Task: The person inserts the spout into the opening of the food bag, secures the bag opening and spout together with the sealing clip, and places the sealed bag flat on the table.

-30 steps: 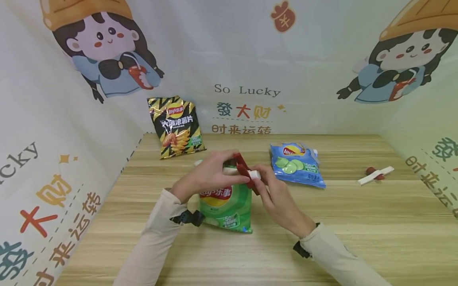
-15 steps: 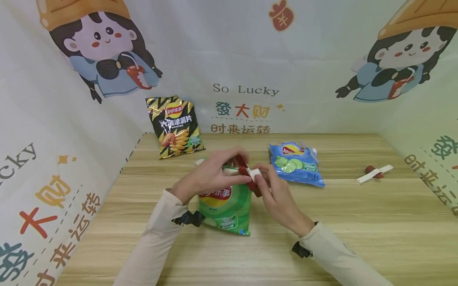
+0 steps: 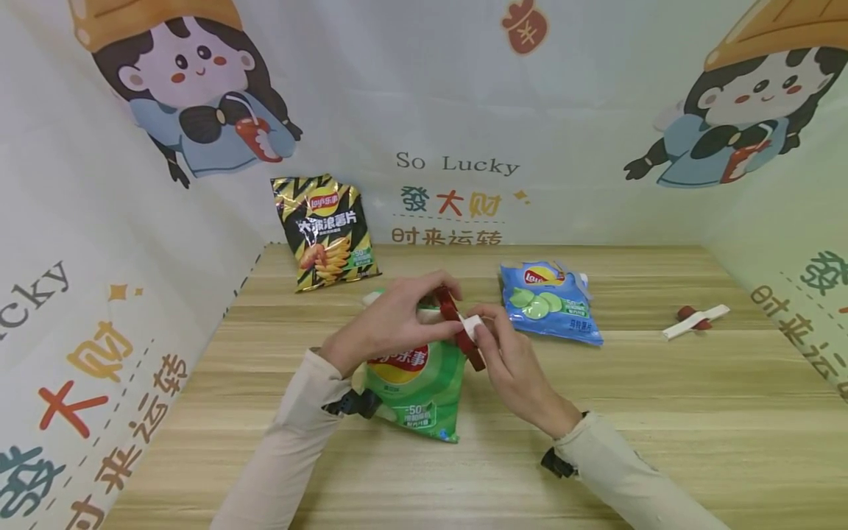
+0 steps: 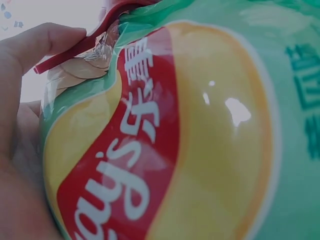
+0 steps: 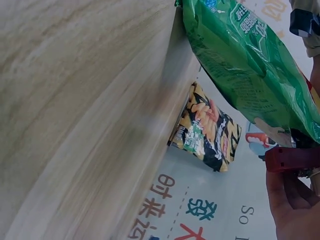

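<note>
A green Lay's chip bag (image 3: 424, 390) hangs tilted beneath my left hand (image 3: 387, 320), its gathered top partly hidden by the fingers. Across that top lies the red strip of a bag clip (image 3: 475, 356). My left hand grips the bag's top and the clip, and in the left wrist view the thumb (image 4: 55, 40) presses on the red strip. My right hand (image 3: 513, 361) pinches the clip's white part (image 3: 472, 324) at the bag's right side. From the right wrist view, the clip's red end (image 5: 287, 159) sticks out beside the bag's top.
A black-and-yellow chip bag (image 3: 327, 232) leans against the back cloth at the left. Behind my right hand lies a blue chip bag (image 3: 550, 302) with a white piece at its top corner. Another red-and-white clip (image 3: 695, 322) rests on the wooden table (image 3: 629, 442) at the right.
The green bag's bottom has swung slightly left and down. The red strip has turned a little between my hands, while both hands keep nearly the same place.
</note>
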Tool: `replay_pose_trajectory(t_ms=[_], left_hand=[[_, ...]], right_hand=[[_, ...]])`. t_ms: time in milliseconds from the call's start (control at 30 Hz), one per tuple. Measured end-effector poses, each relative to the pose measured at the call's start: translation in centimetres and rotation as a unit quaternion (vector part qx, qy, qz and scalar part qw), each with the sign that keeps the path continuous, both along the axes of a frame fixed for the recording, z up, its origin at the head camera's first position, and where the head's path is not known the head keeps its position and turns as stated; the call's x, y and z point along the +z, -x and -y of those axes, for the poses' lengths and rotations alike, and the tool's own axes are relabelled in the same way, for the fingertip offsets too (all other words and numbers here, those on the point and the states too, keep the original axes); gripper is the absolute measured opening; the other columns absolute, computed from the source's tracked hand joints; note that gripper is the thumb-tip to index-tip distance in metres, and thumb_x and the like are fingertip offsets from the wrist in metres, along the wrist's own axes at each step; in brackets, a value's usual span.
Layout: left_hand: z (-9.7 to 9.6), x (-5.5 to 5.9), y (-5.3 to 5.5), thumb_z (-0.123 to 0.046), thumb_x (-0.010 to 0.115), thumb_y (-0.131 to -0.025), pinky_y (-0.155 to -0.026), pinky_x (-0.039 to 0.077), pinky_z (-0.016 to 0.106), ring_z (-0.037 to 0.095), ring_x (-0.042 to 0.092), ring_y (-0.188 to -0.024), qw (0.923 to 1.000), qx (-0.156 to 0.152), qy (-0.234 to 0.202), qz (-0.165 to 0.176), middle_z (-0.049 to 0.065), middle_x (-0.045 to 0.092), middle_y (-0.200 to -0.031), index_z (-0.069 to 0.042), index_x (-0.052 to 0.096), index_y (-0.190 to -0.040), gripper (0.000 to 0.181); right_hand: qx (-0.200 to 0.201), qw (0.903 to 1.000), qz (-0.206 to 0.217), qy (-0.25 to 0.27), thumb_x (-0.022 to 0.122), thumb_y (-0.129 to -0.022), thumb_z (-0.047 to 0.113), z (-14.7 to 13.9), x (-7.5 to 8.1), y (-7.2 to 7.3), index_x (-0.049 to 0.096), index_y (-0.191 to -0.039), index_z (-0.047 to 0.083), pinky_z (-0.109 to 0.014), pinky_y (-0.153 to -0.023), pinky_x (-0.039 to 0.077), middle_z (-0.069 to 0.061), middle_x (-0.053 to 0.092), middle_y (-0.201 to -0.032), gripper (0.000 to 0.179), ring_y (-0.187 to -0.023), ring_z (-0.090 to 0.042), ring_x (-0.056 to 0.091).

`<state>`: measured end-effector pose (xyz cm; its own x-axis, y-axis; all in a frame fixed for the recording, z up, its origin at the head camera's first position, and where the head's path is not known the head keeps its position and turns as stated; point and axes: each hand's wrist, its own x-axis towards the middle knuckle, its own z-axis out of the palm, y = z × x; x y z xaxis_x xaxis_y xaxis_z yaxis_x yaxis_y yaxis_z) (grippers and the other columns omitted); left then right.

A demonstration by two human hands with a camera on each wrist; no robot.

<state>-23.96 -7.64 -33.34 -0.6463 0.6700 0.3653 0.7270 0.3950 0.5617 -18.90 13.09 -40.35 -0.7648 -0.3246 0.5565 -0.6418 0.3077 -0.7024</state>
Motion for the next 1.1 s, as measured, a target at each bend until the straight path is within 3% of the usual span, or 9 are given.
replay_pose_trajectory(t_ms=[200, 500, 633, 833, 967, 1100], left_hand=[[0.0, 0.0, 0.1, -0.023, 0.073, -0.09, -0.085, 0.051, 0.032, 0.007, 0.063, -0.091, 1.0, 0.001, -0.003, -0.001, -0.006, 0.068, -0.097, -0.016, 0.06, -0.107, 0.023], [0.1, 0.1, -0.1, -0.025, 0.074, -0.09, -0.08, 0.05, 0.034, 0.009, 0.062, -0.085, 0.9999, 0.012, 0.005, 0.004, -0.005, 0.067, -0.094, -0.015, 0.059, -0.116, 0.031], [0.5, 0.4, -0.1, -0.027, 0.073, -0.089, -0.079, 0.049, 0.037, 0.014, 0.059, -0.083, 0.999, 0.015, 0.029, 0.03, -0.003, 0.065, -0.091, -0.019, 0.053, -0.128, 0.044], [1.6, 1.1, -0.5, -0.015, 0.066, -0.091, -0.088, 0.05, 0.043, 0.017, 0.061, -0.093, 0.9961, 0.001, 0.045, 0.076, -0.002, 0.066, -0.101, -0.021, 0.045, -0.14, 0.054], [1.8, 1.4, -0.5, -0.012, 0.067, -0.094, -0.092, 0.05, 0.044, 0.016, 0.064, -0.093, 0.998, -0.005, 0.029, 0.056, -0.001, 0.069, -0.1, -0.017, 0.047, -0.138, 0.048], [1.6, 1.5, -0.6, -0.007, 0.069, -0.093, -0.083, 0.053, 0.039, 0.013, 0.064, -0.085, 0.9995, -0.003, 0.005, 0.03, -0.002, 0.069, -0.093, -0.015, 0.052, -0.133, 0.044]], right_hand=[[0.049, 0.9957, 0.059, 0.051, 0.06, -0.099, 0.007, -0.2, 0.0, 0.2, 0.047, -0.134, 0.01, -0.036, -0.09, 0.054, -0.006, 0.067, -0.122, 0.037, -0.107, -0.02, 0.065], [0.082, 0.9788, 0.163, 0.094, 0.071, -0.092, 0.009, -0.9, 0.3, 0.8, 0.058, -0.135, 0.009, -0.032, -0.071, 0.056, -0.012, 0.066, -0.119, 0.045, -0.095, -0.025, 0.066], [0.083, 0.9768, 0.173, 0.094, 0.072, -0.092, 0.009, -0.9, 0.3, 0.9, 0.061, -0.132, 0.008, -0.032, -0.07, 0.057, -0.012, 0.066, -0.117, 0.042, -0.093, -0.025, 0.067], [0.092, 0.9761, 0.173, 0.093, 0.072, -0.092, 0.01, -0.8, 0.3, 0.8, 0.06, -0.133, 0.007, -0.032, -0.069, 0.056, -0.012, 0.066, -0.117, 0.043, -0.089, -0.025, 0.066], [0.093, 0.9763, 0.178, 0.079, 0.069, -0.094, 0.012, -1.0, 0.5, 0.7, 0.057, -0.137, 0.006, -0.034, -0.07, 0.057, -0.013, 0.065, -0.119, 0.045, -0.091, -0.025, 0.067], [0.085, 0.9766, 0.186, 0.067, 0.068, -0.096, 0.015, -1.1, 1.0, 0.6, 0.054, -0.14, 0.006, -0.035, -0.075, 0.058, -0.015, 0.065, -0.12, 0.047, -0.098, -0.023, 0.069]])
